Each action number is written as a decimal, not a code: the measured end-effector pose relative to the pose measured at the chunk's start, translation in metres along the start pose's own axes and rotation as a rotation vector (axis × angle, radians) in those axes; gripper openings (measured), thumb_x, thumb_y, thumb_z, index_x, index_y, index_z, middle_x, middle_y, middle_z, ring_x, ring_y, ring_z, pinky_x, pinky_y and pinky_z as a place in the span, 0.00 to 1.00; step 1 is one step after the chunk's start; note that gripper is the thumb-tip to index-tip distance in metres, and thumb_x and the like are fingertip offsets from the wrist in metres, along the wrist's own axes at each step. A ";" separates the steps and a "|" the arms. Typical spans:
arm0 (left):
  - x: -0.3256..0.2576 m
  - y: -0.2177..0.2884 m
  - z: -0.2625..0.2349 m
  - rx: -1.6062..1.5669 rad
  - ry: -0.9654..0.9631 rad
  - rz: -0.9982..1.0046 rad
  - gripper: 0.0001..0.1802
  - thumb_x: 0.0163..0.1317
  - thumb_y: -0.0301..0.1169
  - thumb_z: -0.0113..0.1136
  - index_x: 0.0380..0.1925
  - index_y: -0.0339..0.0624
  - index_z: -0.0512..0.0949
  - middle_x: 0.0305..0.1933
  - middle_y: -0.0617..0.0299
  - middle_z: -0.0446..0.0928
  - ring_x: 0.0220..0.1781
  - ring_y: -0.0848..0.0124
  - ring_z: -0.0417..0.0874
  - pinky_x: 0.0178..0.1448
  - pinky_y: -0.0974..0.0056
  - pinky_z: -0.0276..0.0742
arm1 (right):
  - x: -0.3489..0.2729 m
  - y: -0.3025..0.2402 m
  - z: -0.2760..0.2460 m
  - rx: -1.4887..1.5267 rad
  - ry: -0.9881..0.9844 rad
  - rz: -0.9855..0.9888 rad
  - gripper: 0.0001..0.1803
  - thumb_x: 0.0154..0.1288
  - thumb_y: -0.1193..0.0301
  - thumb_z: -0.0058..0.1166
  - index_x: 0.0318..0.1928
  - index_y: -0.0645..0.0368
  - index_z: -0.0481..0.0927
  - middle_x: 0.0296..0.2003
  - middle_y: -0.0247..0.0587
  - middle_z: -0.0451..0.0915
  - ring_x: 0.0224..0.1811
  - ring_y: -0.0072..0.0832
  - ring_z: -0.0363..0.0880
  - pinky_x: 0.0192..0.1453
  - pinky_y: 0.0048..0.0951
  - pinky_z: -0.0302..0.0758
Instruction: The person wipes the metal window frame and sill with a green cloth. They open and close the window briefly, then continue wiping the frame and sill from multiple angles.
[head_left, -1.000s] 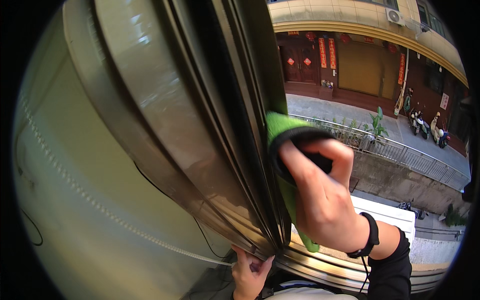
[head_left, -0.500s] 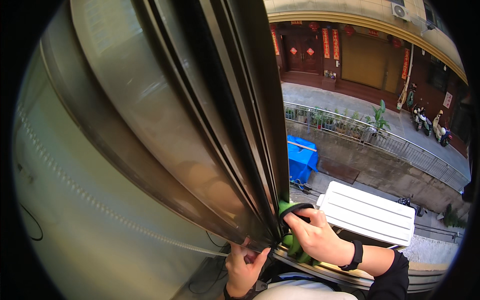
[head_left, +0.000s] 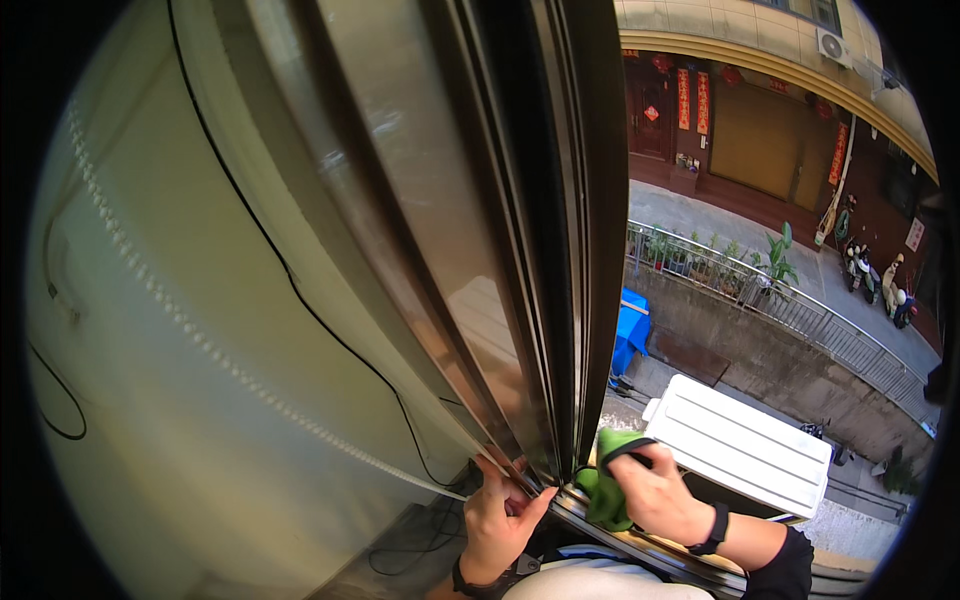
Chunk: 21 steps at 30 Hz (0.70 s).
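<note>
My right hand is closed around a green cloth with a dark edge, bunched beside the lower end of the window frame, over the track. Part of the cloth hangs below my fingers. My left hand grips the lower edge of the brown metal-framed glass sash, with the thumb stretched toward the frame's corner. Some of the left fingers are hidden behind the sash or show only through its glass.
A white beaded cord and a black cable run along the pale wall at left. Outside, below the window, sits a white ribbed outdoor unit. Beyond it are a blue tarp, a metal railing and parked scooters.
The view has shifted, with the sash appearing narrower and more wall and cable showing. My right hand and the cloth have moved slightly right and down, away from the frame's edge. My left hand keeps its grip.
</note>
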<state>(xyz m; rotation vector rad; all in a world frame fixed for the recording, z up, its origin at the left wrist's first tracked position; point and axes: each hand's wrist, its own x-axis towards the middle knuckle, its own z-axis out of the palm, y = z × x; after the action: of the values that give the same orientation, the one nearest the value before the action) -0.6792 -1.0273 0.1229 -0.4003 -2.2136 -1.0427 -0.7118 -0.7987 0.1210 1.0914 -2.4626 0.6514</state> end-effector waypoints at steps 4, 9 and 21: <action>0.002 -0.002 -0.002 0.028 0.015 0.036 0.57 0.52 0.23 0.75 0.74 0.24 0.44 0.18 0.60 0.75 0.16 0.71 0.75 0.25 0.69 0.74 | 0.038 -0.027 -0.078 -0.437 0.179 -0.218 0.26 0.48 0.73 0.58 0.53 0.59 0.80 0.52 0.37 0.82 0.50 0.35 0.76 0.50 0.34 0.64; 0.005 -0.008 -0.009 -0.008 0.024 0.055 0.59 0.52 0.23 0.75 0.75 0.29 0.43 0.18 0.61 0.74 0.16 0.73 0.73 0.23 0.70 0.73 | 0.113 -0.055 -0.127 -0.275 0.523 -0.345 0.27 0.45 0.73 0.58 0.51 0.61 0.80 0.51 0.45 0.81 0.53 0.41 0.76 0.57 0.38 0.60; -0.009 -0.029 -0.005 -0.009 -0.014 0.067 0.57 0.47 0.22 0.73 0.73 0.24 0.47 0.17 0.62 0.73 0.16 0.67 0.75 0.23 0.65 0.73 | 0.149 -0.064 -0.101 -0.146 0.498 -0.409 0.26 0.53 0.76 0.58 0.56 0.60 0.76 0.50 0.39 0.82 0.57 0.41 0.71 0.58 0.40 0.60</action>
<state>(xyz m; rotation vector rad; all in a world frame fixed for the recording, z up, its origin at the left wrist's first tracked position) -0.6857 -1.0497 0.1022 -0.4842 -2.1935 -1.0169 -0.7431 -0.8695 0.2959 1.1609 -1.7712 0.5256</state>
